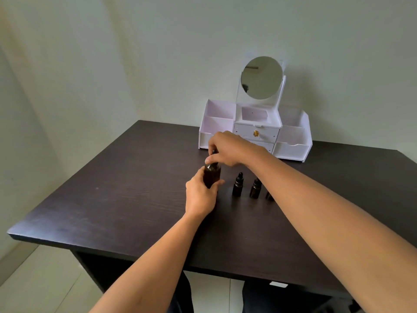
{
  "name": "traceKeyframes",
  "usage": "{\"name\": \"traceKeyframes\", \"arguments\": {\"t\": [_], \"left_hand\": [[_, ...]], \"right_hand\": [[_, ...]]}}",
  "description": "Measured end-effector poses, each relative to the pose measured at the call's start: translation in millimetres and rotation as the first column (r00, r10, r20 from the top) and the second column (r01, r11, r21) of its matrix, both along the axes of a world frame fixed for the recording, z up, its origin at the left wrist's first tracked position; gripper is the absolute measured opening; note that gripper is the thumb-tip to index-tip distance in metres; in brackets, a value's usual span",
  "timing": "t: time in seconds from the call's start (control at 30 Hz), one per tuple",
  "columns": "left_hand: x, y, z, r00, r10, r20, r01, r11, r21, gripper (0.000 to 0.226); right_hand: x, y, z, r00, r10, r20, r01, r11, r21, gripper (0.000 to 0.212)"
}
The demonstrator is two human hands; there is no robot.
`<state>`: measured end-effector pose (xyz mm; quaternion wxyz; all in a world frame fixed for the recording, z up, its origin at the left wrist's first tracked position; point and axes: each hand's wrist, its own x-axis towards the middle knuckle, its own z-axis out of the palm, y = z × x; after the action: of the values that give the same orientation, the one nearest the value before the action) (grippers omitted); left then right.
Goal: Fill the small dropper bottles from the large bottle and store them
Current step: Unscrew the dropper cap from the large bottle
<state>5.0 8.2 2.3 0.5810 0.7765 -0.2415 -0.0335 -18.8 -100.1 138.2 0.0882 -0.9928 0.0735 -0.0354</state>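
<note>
Both bare forearms are extended forward from the near edge. The left hand (200, 195) is curled, thumb to the right, and is closed around the body of the bottle (212, 176). The right hand (230, 150) is held above and just beyond it, wrist bent down, its thumb and fingertips pinched on the bottle's cap (213, 154).

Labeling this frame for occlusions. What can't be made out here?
- Third small dropper bottle, head view: mostly hidden behind the right forearm; only its base shows.
- Large bottle cap: covered by the right hand; on or loosened, cannot tell.
- Large bottle's lower body: wrapped by the left hand.
- Fill levels: dark glass, unreadable.
- Organizer lower drawer: partly blocked by the right hand.
</note>
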Motion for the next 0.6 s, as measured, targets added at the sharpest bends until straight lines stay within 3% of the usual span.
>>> {"name": "traceKeyframes", "arguments": {"t": [0.07,0.17,0.23,0.37,0.5,0.6], "left_hand": [[0,0,2,1.000,0.001,0.006,-0.001,1.000,0.003,0.048],[-1,1,2,1.000,-0.001,-0.007,0.001,1.000,-0.001,0.049],[-3,1,2,1.000,0.003,-0.006,-0.003,1.000,-0.005,0.049],[-5,1,3,1.000,0.011,-0.006,-0.011,1.000,-0.011,0.048],[-6,-1,6,1.000,0.025,-0.016,-0.025,1.000,0.009,0.050],[-7,-1,6,0.999,0.034,-0.032,-0.033,0.999,0.024,0.054]], "right_hand": [[0,-2,5,0.997,0.064,-0.037,-0.064,0.998,0.007,0.014],[-6,-4,13,0.986,0.117,-0.118,-0.109,0.991,0.077,0.034],[-9,-6,16,0.994,0.055,-0.097,-0.044,0.993,0.113,0.044],[-7,-5,12,0.995,-0.094,-0.021,0.094,0.996,-0.004,0.052],[-9,-4,12,1.000,-0.006,0.009,0.006,1.000,0.000,0.015],[-12,-1,18,1.000,0.003,-0.026,-0.002,0.999,0.054,0.033]]}}
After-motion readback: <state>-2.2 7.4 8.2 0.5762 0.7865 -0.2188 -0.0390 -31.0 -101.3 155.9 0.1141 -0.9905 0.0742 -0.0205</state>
